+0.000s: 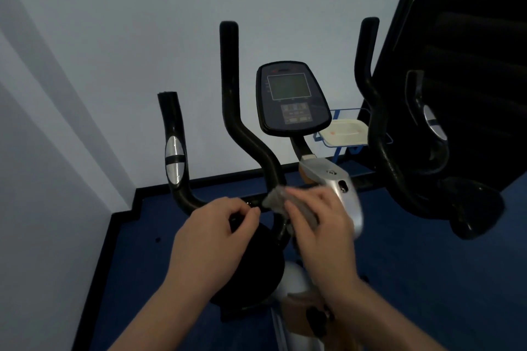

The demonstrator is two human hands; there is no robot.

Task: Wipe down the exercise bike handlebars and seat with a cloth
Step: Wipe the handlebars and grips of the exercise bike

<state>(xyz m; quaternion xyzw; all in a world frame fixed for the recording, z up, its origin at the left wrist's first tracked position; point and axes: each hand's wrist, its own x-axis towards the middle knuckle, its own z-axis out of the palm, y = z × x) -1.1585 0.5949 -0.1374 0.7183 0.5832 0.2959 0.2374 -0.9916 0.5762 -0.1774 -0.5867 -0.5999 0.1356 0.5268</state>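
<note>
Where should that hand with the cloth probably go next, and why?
Probably up the left inner bar. The right hand presses the grey cloth at the bar's base near the centre, while the left hand grips the handlebar beside it; the upright length above is untouched by the cloth.

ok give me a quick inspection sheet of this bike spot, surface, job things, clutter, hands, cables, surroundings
surface: blue floor with a dark border along the wall.
job's things: black handlebars; grey cloth at their centre; seat not in view.
clutter: white tray on a blue rack behind the console.
grippers: left hand curled on the centre bar; right hand grips the cloth.
cables: nothing seen.
surroundings: pale wall, dark panel at right.
</note>
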